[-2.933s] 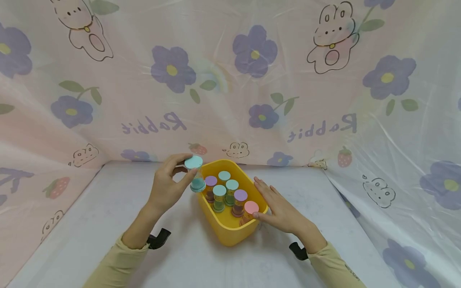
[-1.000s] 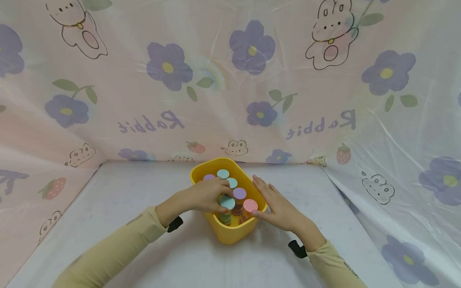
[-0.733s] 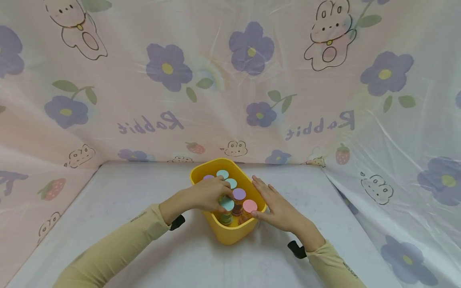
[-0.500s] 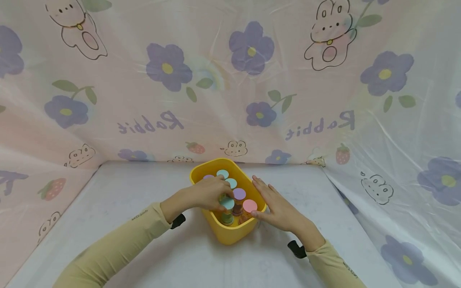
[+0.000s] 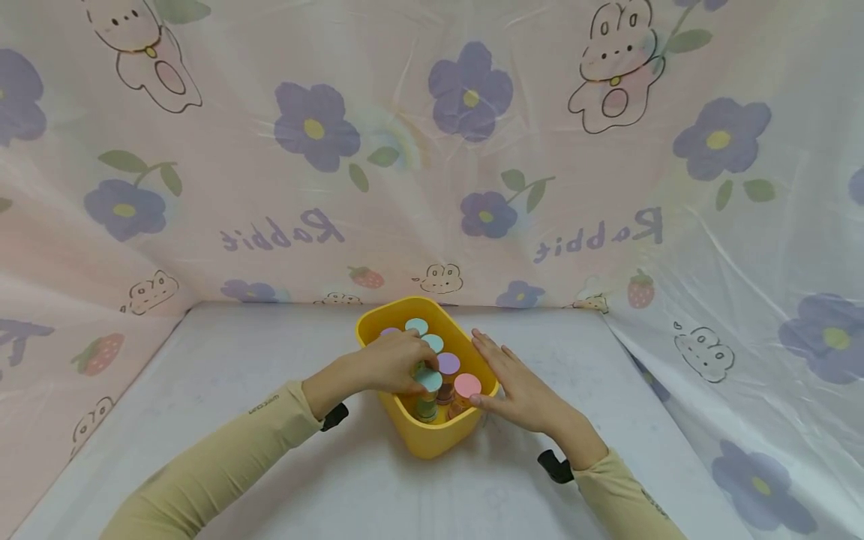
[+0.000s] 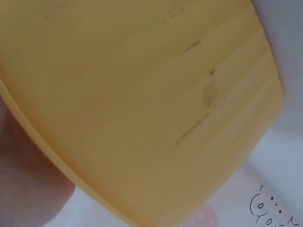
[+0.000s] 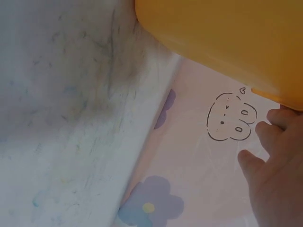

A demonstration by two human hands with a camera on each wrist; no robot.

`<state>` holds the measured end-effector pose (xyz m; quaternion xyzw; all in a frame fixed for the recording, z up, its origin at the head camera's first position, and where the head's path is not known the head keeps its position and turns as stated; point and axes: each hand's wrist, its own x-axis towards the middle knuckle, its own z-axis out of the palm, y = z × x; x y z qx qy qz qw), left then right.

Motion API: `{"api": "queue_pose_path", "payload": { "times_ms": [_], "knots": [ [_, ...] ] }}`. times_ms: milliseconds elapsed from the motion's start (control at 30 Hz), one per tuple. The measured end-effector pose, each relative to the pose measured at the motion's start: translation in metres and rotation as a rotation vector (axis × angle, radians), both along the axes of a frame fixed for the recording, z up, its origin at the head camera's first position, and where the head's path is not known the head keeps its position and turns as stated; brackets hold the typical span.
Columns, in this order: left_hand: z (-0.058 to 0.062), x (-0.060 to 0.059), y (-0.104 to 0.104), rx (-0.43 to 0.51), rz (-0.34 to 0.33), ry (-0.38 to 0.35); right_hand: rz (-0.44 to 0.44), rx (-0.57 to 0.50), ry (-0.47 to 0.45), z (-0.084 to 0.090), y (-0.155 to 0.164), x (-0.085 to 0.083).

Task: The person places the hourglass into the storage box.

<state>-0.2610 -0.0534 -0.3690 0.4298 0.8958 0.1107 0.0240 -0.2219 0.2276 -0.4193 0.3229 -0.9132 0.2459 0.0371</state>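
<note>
Fingers of our left hand (image 5: pixel 394 363) now curl round the teal-capped jar (image 5: pixel 427 379), lowered into the yellow bin (image 5: pixel 432 442); our right hand (image 5: pixel 516 382) stays flat at its 3 o'clock wall.

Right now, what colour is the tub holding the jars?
Yellow: the tub shows best in the head view.

Head view looks down over the yellow bin (image 5: pixel 432 439); both wrist views press close against its outer wall.
</note>
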Motion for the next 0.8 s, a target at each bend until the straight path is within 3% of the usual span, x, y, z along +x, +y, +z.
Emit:
{"api": "queue_pose_path", "payload": {
  "times_ms": [200, 300, 400, 600, 733, 800],
  "knots": [
    [0.001, -0.002, -0.001, 0.001, 0.027, 0.012, -0.011, -0.03, -0.029, 0.005, 0.003, -0.003],
    [0.0, -0.002, -0.008, 0.068, 0.057, 0.007, -0.028, -0.077, -0.018, 0.006, 0.007, -0.004],
    [0.001, 0.003, -0.022, 0.168, 0.112, 0.03, -0.063, -0.121, 0.072, 0.009, 0.012, -0.005],
    [-0.003, 0.014, -0.061, 0.322, 0.271, 0.24, -0.189, -0.175, 0.328, 0.013, 0.025, -0.007],
    [-0.018, 0.015, -0.097, 0.349, 0.398, 0.36, -0.309, -0.099, 0.326, 0.011, 0.037, -0.011],
    [-0.027, 0.015, -0.117, 0.319, 0.473, 0.374, -0.368, -0.022, 0.279, 0.008, 0.043, -0.013]
  ]
}}
